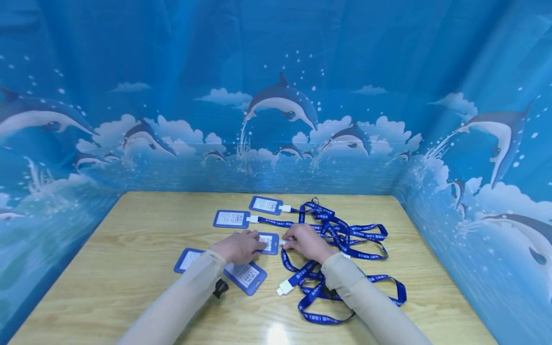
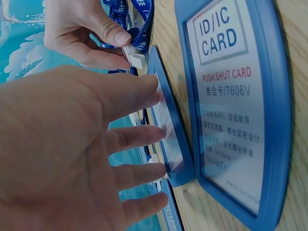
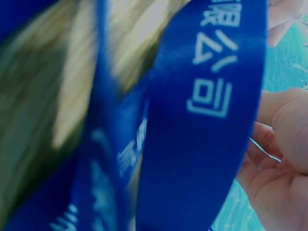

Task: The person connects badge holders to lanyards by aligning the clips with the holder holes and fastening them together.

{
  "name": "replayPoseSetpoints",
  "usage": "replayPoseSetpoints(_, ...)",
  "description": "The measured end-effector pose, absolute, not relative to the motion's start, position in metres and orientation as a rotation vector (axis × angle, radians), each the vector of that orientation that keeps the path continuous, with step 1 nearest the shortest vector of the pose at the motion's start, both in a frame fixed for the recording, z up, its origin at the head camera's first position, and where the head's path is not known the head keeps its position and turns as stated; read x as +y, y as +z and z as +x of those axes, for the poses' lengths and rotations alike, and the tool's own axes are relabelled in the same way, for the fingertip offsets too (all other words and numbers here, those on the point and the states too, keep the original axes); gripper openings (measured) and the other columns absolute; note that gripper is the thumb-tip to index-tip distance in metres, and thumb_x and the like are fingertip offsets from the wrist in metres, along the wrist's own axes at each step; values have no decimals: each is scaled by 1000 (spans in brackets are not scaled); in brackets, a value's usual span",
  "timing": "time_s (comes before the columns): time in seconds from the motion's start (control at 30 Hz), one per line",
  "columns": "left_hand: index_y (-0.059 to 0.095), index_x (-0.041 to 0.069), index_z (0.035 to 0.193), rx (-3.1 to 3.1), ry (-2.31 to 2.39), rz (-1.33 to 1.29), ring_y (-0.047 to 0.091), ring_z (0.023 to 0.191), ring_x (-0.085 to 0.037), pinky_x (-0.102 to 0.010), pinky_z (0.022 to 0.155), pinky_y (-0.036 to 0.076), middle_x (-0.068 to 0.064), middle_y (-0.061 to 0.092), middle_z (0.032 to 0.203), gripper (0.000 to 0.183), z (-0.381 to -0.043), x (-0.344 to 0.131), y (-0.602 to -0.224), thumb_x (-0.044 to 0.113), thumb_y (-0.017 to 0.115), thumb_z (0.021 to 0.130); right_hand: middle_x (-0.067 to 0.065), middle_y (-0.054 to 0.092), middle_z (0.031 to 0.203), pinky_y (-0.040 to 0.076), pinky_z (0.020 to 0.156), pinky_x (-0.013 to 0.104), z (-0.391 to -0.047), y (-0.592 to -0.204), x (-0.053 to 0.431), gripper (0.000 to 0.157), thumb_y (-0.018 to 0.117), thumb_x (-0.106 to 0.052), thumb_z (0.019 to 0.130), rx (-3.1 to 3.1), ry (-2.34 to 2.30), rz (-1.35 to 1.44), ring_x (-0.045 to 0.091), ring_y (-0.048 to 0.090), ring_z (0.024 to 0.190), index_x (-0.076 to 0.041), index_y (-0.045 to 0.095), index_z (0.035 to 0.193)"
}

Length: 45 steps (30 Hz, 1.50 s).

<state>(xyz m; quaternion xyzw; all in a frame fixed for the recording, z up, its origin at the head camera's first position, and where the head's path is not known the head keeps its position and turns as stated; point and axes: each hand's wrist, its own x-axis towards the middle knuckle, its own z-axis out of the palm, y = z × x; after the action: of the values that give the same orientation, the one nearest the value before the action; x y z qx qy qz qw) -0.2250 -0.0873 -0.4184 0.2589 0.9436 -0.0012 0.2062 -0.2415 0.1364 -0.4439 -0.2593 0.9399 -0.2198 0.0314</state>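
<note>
1. Card (image 1: pixel 273 245): on table (image 1: pixel 125 268), under L hand's fingertips.
2. L hand (image 1: pixel 238 247): fingers approx. straight, tips resting on card, not wrapped round it.
3. R hand (image 1: pixel 308 242): pinches white clip (image 2: pixel 137 60) btwn thumb & fingers, just R of card.
4. Strap (image 1: pixel 286 259): R of card.
5. Far cards (image 1: pixel 231 219) (2): beyond card; near cards (image 1: pixel 247 277) (2): nearer, L of card.

Card holders (image 1: pixel 247 278) lie on the table (image 1: pixel 142 239) (two at the back), left of the lanyards (image 1: pixel 304 273).
</note>
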Motion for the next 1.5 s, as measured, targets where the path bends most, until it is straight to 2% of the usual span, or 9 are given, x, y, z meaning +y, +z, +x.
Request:
replayPoseSetpoints(0.43,50,35,149,2629,-24,721,41,144,-26,-49,117,42,-3,46,151,45,-225,-88,-419,37,53,104,1,77,99,60,89,32,-248,-447,134,24,83,-24,82,2867,-658,-841,15,70,94,-11,78,101)
replayPoseSetpoints(0.67,48,37,149,2646,30,722,30,151,-33,-55,121,34,-3,30,165,45,-225,-91,-424,36,52,105,1,76,98,60,86,29,-252,-447,132,20,82,-20,83,2861,-676,-814,14,70,91,-11,79,100)
replayPoseSetpoints(0.8,48,37,150,2653,27,736,28,152,-34,-56,121,33,-2,31,165,46,-227,-92,-426,36,53,104,2,76,98,61,85,30,-253,-445,131,18,82,-17,83,2852,-688,-806,16,70,92,-11,79,99)
replayPoseSetpoints(1.03,48,37,150,2638,71,686,22,152,-43,-63,119,31,-3,29,166,45,-230,-91,-428,36,53,104,2,77,96,61,86,31,-256,-446,130,15,82,-18,83,2871,-702,-784,17,70,92,-11,80,97)
replayPoseSetpoints(1.5,45,36,151,2613,127,689,15,154,-44,-63,119,30,-3,23,168,47,-228,-96,-429,32,53,105,0,77,90,61,83,30,-259,-450,128,13,85,-18,79,2882,-744,-764,15,70,86,-12,80,90)
